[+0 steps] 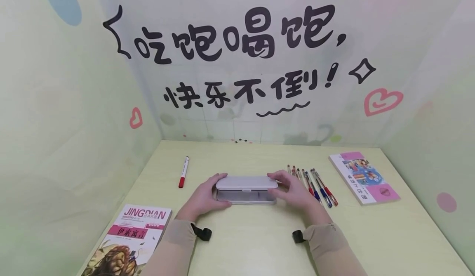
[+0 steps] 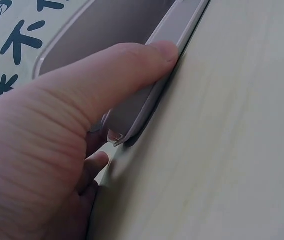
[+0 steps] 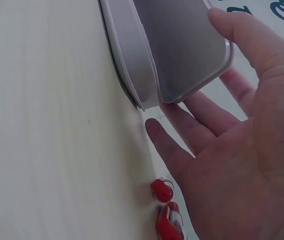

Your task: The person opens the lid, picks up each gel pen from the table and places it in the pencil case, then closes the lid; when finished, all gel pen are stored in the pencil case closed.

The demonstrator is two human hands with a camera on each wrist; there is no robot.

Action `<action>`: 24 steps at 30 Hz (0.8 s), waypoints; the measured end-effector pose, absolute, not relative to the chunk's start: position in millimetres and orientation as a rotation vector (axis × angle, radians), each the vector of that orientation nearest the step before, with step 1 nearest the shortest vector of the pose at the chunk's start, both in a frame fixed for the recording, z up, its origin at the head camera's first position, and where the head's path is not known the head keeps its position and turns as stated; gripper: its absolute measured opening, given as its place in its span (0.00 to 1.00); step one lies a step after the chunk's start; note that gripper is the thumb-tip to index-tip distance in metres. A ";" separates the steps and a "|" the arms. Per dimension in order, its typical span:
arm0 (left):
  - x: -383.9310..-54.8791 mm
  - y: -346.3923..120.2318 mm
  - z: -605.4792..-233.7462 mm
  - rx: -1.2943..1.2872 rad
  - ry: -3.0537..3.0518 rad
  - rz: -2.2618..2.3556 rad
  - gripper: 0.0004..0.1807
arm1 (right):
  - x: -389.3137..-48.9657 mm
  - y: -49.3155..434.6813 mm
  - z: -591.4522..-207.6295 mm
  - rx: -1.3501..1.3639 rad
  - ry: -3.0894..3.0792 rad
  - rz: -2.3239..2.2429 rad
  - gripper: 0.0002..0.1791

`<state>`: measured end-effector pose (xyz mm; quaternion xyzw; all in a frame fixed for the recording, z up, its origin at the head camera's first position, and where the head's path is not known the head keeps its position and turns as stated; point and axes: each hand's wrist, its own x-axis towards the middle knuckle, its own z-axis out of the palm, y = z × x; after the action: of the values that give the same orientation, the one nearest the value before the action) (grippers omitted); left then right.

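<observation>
A pale lilac hard pencil case [image 1: 246,182] sits on the table with its lid partly raised and its opening facing me. At its left end my left hand [image 1: 205,198] grips it. The left thumb [image 2: 147,60] lies across the front wall of the base [image 2: 189,27], with the other fingers around the end and behind. My right hand [image 1: 296,192] holds the lid [image 3: 187,45] at the right end, thumb at the lid's edge and fingers behind it. Several pens [image 1: 315,185] lie just right of the right hand.
A red-capped marker [image 1: 184,172] lies at the back left of the table [image 1: 245,243]. One book [image 1: 130,239] is at the front left, and another with a pink cover [image 1: 365,179] at the back right. Printed walls [image 1: 237,123] enclose the table's back and sides.
</observation>
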<state>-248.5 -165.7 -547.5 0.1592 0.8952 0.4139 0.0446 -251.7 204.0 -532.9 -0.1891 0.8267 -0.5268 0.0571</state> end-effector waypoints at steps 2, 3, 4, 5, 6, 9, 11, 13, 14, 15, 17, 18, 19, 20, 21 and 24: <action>-248.3 -166.0 -547.0 0.474 2.741 1.256 0.61 | -252.3 203.2 -532.3 -0.527 2.478 -1.661 0.23; -248.2 -166.1 -546.9 0.470 2.745 1.253 0.62 | -252.4 202.7 -531.9 -0.509 2.466 -1.693 0.22; -248.0 -166.1 -546.7 0.465 2.747 1.250 0.62 | -252.4 202.0 -531.7 -0.493 2.457 -1.724 0.21; -247.8 -166.0 -546.5 0.458 2.753 1.243 0.63 | -252.3 201.0 -531.2 -0.480 2.451 -1.756 0.20; -247.6 -166.0 -546.3 0.451 2.758 1.238 0.63 | -252.5 199.8 -531.0 -0.477 2.451 -1.785 0.19; -247.0 -165.5 -545.5 0.437 2.772 1.231 0.64 | -252.9 194.4 -530.6 -0.424 2.476 -1.875 0.17; -247.1 -164.8 -545.4 0.443 2.764 1.245 0.64 | -253.6 189.9 -530.1 -0.368 2.505 -1.937 0.16; -247.1 -164.0 -545.2 0.443 2.756 1.254 0.66 | -254.0 185.2 -529.5 -0.291 2.520 -1.996 0.15; -247.1 -163.7 -545.2 0.440 2.750 1.256 0.67 | -254.1 182.8 -529.0 -0.261 2.517 -2.034 0.14; -247.2 -163.4 -545.1 0.435 2.744 1.259 0.69 | -254.3 180.8 -528.6 -0.225 2.519 -2.062 0.14; -247.5 -163.1 -545.1 0.422 2.741 1.253 0.73 | -253.6 177.0 -526.7 -0.178 2.526 -2.100 0.14; -247.4 -163.1 -545.1 0.416 2.743 1.245 0.74 | -253.5 175.4 -525.9 -0.161 2.524 -2.119 0.14; -247.5 -163.1 -545.1 0.412 2.746 1.241 0.76 | -253.3 174.0 -525.2 -0.149 2.528 -2.135 0.13; -247.6 -163.2 -545.1 0.410 2.744 1.240 0.77 | -253.0 172.9 -524.4 -0.144 2.531 -2.147 0.13; -247.7 -163.3 -545.2 0.411 2.745 1.236 0.78 | -252.5 172.0 -523.3 -0.140 2.536 -2.154 0.13; -248.2 -164.1 -545.4 0.419 2.756 1.221 0.80 | -252.6 170.4 -522.3 -0.141 2.540 -2.168 0.14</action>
<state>-248.2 -164.1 -545.4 0.1374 0.9045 0.4007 0.0493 -252.6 170.4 -522.3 -0.0419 0.7561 -0.6454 -0.1002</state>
